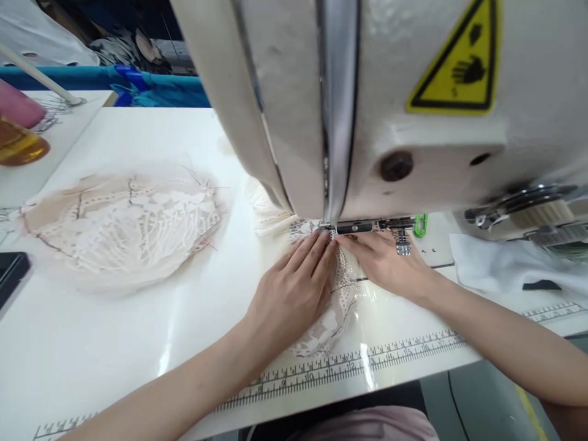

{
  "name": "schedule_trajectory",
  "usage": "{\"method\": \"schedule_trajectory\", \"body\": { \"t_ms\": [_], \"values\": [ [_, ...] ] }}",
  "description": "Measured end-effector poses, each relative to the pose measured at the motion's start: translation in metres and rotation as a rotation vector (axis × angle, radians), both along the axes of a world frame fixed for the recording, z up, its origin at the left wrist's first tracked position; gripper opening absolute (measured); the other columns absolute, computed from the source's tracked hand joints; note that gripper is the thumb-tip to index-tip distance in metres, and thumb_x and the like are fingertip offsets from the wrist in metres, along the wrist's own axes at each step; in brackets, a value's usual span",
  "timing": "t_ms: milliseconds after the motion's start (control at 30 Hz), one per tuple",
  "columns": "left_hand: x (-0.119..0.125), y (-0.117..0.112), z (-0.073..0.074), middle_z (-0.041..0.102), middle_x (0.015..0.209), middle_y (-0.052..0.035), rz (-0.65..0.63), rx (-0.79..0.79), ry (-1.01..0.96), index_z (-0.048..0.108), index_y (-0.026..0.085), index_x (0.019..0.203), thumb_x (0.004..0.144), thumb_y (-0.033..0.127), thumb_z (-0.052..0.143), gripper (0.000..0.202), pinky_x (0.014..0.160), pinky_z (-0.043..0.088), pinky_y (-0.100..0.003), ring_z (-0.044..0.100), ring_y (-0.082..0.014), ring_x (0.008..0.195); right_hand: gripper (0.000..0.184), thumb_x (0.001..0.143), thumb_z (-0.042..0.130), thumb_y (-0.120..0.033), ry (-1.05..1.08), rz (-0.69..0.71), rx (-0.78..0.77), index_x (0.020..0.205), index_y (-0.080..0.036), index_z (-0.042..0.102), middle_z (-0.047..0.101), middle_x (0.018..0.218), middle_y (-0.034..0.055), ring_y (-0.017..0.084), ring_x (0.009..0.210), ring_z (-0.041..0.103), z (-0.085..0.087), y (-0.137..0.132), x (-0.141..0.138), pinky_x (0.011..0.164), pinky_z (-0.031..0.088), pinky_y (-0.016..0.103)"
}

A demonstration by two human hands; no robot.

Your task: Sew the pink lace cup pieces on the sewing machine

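A cream sewing machine (413, 104) fills the upper right, its presser foot (353, 228) down near the table. A piece of white and beige lace (333, 312) lies under the foot and runs toward me. My left hand (289, 294) lies flat on the lace with fingers stretched toward the foot. Resting flat on the lace's right side, my right hand (386, 263) has its fingertips just below the foot. Neither hand grips anything.
A pile of lace pieces (124, 226) lies on the white table (138, 343) at the left. A ruler strip (367, 358) runs along the front edge. White cloth (505, 269) sits at the right; an amber bottle (21, 144) and a dark object (11, 272) at the far left.
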State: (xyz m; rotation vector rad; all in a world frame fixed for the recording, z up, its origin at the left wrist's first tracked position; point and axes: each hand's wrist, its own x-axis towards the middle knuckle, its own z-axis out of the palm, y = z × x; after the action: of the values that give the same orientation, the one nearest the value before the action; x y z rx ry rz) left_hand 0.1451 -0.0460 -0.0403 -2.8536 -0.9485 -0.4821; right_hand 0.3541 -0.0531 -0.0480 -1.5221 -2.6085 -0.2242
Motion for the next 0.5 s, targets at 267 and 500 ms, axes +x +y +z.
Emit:
{"method": "schedule_trajectory", "body": {
  "t_ms": [267, 500],
  "values": [
    [0.002, 0.005, -0.001, 0.054, 0.132, -0.0182, 0.007, 0.004, -0.063, 0.051, 0.003, 0.131, 0.093, 0.019, 0.043, 0.042, 0.104, 0.046, -0.046, 0.047, -0.0310, 0.127, 0.046, 0.089, 0.038, -0.012, -0.020, -0.061, -0.018, 0.131, -0.026, 0.052, 0.067, 0.113, 0.0052, 0.023, 0.086, 0.060, 0.006, -0.004, -0.005, 0.095, 0.039, 0.047],
    [0.001, 0.004, 0.001, 0.054, 0.132, -0.0177, -0.004, 0.017, -0.061, 0.052, 0.004, 0.130, 0.093, 0.020, 0.043, 0.041, 0.102, 0.048, -0.046, 0.049, -0.0306, 0.126, 0.045, 0.089, 0.037, -0.007, -0.076, -0.029, 0.129, 0.130, -0.019, 0.053, 0.065, 0.121, 0.0035, 0.020, 0.081, 0.061, 0.011, -0.009, -0.007, 0.092, 0.039, 0.043]
  ]
}}
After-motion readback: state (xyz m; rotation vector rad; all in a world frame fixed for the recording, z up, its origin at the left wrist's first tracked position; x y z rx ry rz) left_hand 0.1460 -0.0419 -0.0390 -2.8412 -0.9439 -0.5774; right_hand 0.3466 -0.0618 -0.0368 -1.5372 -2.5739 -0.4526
